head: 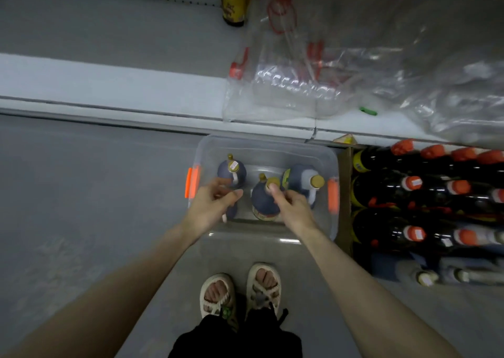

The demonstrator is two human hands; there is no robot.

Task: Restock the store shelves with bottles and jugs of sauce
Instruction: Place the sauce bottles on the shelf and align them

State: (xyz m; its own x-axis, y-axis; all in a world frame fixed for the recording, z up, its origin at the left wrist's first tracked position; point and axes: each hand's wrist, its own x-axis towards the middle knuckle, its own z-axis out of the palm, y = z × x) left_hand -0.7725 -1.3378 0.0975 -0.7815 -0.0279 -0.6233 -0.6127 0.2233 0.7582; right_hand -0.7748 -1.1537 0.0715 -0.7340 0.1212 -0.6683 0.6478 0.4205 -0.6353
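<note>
Sauce jugs (231,173), dark with gold caps, stand upright in a clear bin (272,146) with orange latches, on the floor just below the shelf (109,85) edge. Right hand (293,207) grips the middle jug (263,202) at its neck, thumb by the cap. Left hand (215,205) hangs curled over the front-left jug (231,212); whether it grips, cannot tell. Beside the bin, a cardboard box (344,194) holds red-capped dark bottles (409,186).

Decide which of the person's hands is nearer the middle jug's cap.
Right. The right hand grips the middle jug, with its thumb against the cap. The left hand is off to the cap's left, apart from it.
</note>
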